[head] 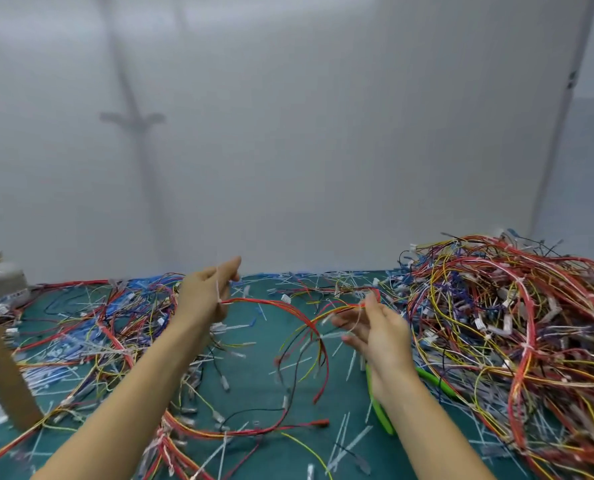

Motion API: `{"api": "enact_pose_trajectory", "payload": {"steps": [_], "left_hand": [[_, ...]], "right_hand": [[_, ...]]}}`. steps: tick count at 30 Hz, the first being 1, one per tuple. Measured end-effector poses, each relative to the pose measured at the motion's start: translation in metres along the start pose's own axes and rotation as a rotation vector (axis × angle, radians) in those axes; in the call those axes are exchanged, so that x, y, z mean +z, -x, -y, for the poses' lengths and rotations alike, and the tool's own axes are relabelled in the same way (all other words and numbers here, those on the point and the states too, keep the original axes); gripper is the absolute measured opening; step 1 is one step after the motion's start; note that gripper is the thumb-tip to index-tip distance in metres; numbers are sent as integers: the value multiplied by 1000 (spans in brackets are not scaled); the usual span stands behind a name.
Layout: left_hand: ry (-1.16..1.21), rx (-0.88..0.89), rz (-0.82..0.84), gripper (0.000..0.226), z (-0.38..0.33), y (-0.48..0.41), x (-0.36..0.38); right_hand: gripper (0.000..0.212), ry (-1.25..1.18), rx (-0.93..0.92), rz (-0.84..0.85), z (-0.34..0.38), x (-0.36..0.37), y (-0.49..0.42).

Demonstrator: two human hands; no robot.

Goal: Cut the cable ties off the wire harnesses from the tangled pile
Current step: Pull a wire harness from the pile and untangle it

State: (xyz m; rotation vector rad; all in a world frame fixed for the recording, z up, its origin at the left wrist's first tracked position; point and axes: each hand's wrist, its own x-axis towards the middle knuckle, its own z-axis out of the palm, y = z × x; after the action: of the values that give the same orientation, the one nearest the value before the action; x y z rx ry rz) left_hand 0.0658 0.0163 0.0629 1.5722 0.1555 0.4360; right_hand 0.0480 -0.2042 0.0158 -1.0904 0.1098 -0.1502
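The wire harness (274, 302), a bundle of red and yellow leads, is held above the green mat (250, 386) and arches between my two hands; its loose tails hang down toward the mat below the arch. My left hand (203, 296) pinches one end of the harness, fingers closed on it; a white cable tie (217, 282) stands upright from the bundle at that pinch. My right hand (375, 329) holds the other end between thumb and forefinger; the remaining fingers are loosely extended. The green-handled cutters (380, 410) lie on the mat beneath my right wrist, partly hidden by it. The tangled pile (517, 323) sits to the right, near my right hand; a flatter spread of loose wires (91, 327) lies to the left. Cut ties (344, 441) are scattered across the mat. A bottle (1, 275) and a cardboard piece (1, 362) stand at the far left edge; a white wall (306, 133) stands behind.
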Motion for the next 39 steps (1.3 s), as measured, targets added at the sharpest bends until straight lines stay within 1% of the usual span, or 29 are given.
{"api": "enact_pose_trajectory", "payload": {"steps": [1, 3, 4, 6, 8, 9, 11, 13, 17, 19, 21, 23, 24, 26, 27, 29, 31, 32, 33, 35, 37, 39], "left_hand": [[-30, 28, 21, 33, 2, 0, -2], [-233, 126, 109, 31, 9, 0, -11], [-395, 183, 174, 30, 14, 0, -16], [-821, 291, 287, 31, 30, 0, -26], [-1208, 342, 371, 31, 49, 1, -32], [-1334, 337, 399, 31, 58, 1, -34], [-1471, 296, 437, 31, 72, 1, -40], [-1564, 303, 460, 30, 79, 1, -50], [-1757, 448, 528, 31, 82, 1, -74], [-1859, 508, 548, 32, 80, 1, -79], [-1918, 559, 568, 30, 77, 2, -78], [-1859, 572, 524, 26, 71, 3, -68], [-1786, 564, 464, 25, 67, 2, -59], [-1590, 488, 298, 21, 57, 0, -35], [-1457, 412, 218, 19, 53, -4, -21], [-1111, 184, 120, 16, 47, -14, 11], [-665, -16, 63, 9, 39, -24, 46], [-453, -84, 21, 4, 34, -26, 62], [-270, -139, -45, 5, 31, -26, 78], [-8, -227, -246, 14, 30, -21, 100], [97, -291, -446, 8, 42, -6, 110], [103, -327, -593, 19, 64, 14, 107]], "right_hand": [[30, -40, 7, -16, 3, -3, -2], [29, -121, 34, -46, 9, -10, -5], [26, -156, 48, -56, 13, -13, -8], [19, -205, 69, -65, 18, -20, -11], [20, -236, 96, -53, 20, -23, -11], [22, -255, 113, -44, 21, -23, -11], [26, -294, 123, -55, 23, -24, -13], [29, -344, 107, -92, 27, -29, -17], [31, -461, 122, -87, 32, -38, -24], [32, -444, 127, -69, 31, -39, -25], [29, -362, 135, -30, 28, -37, -24], [27, -250, 131, 4, 24, -33, -22], [26, -187, 117, 11, 22, -31, -21], [25, -66, 77, 19, 18, -26, -17], [25, -16, 57, 26, 16, -24, -15], [25, 66, 21, 42, 12, -20, -12], [25, 136, -15, 51, 7, -16, -10], [25, 161, -31, 55, 5, -15, -10], [25, 176, -45, 60, 4, -14, -9], [25, 195, -61, 67, 0, -12, -8], [26, 202, -65, 71, -2, -12, -8], [26, 193, -65, 71, -4, -12, -9]]}}
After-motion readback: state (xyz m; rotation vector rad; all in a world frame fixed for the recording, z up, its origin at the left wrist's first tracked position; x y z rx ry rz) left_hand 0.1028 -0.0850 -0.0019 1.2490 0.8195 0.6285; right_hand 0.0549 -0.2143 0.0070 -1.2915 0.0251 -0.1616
